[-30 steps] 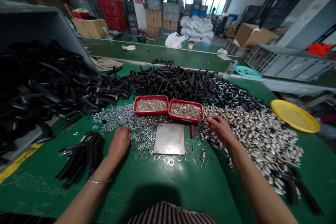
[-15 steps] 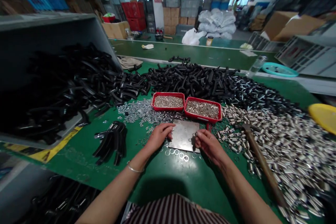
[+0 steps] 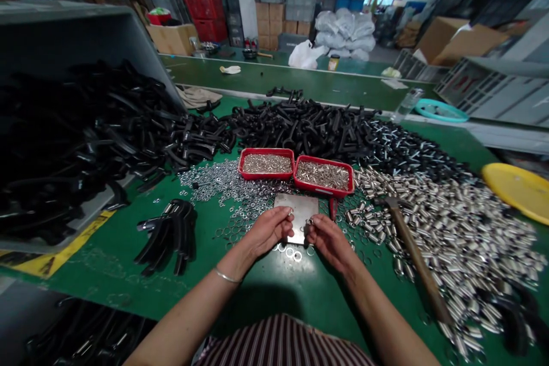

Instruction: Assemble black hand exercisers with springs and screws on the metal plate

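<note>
Over a flat metal plate (image 3: pixel 306 202) my left hand (image 3: pixel 269 231) pinches a small shiny nut (image 3: pixel 291 213) between thumb and fingertips. Close on its right, my right hand (image 3: pixel 331 242) is closed on a tiny metal piece (image 3: pixel 309 222), too small to name. The hands are a short gap apart. Flat metal rings (image 3: pixel 290 253) lie in a row at the plate's near edge. Behind the plate stand a red tray (image 3: pixel 266 175) of small metal parts and a second red tray (image 3: pixel 321 189) of small pins. Loose nuts (image 3: pixel 218 180) spread to the left.
A wooden-handled hammer (image 3: pixel 414 251) lies against heaped silver sleeves (image 3: pixel 463 240) on the right. Curved black parts (image 3: pixel 309 126) pile up behind the trays, and a small bunch (image 3: pixel 174 234) lies at left. A tipped grey crate (image 3: pixel 148 40) holds more. A yellow lid (image 3: pixel 518 189) is far right.
My left hand has moved right and turned upward over the plate, bringing the nut nearer my right hand. The whole view has shifted slightly.
</note>
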Motion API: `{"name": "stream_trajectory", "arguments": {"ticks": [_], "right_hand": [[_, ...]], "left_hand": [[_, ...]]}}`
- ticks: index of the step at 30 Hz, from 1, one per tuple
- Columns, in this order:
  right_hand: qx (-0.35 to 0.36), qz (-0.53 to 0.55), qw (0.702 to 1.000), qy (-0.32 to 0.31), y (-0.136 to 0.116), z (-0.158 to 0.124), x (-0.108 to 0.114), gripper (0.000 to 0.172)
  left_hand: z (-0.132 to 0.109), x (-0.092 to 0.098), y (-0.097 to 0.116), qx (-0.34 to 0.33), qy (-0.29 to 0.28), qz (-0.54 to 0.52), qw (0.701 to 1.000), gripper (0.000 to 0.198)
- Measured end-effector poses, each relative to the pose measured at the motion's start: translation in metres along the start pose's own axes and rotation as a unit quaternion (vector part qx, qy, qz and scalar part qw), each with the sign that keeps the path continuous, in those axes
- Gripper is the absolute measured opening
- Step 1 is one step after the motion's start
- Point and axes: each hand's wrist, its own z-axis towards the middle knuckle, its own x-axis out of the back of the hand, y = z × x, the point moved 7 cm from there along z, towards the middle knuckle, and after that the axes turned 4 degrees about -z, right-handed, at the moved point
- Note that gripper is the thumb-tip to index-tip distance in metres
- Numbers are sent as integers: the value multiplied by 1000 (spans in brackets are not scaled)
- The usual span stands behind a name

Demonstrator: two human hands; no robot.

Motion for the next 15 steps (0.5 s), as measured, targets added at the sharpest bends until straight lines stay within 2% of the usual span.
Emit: {"name": "stream_trajectory", "arguments": {"ticks": [4,9,13,15], "right_hand": [[-2,-5,999,-36,2,-4,-15,15],[21,-39,999,-24,0,-4,-17,17],[29,-51,998,-25,-1,-4,-15,18],[30,-59,997,-28,0,-4,-16,18]], "left_hand": [[3,2,0,-23,15,58,998,41],[3,6,-3,-59,42,190,979,34],[1,5,-7,-77,52,179,979,37],[1,6,-7,-89,79,197,973,35]]}}
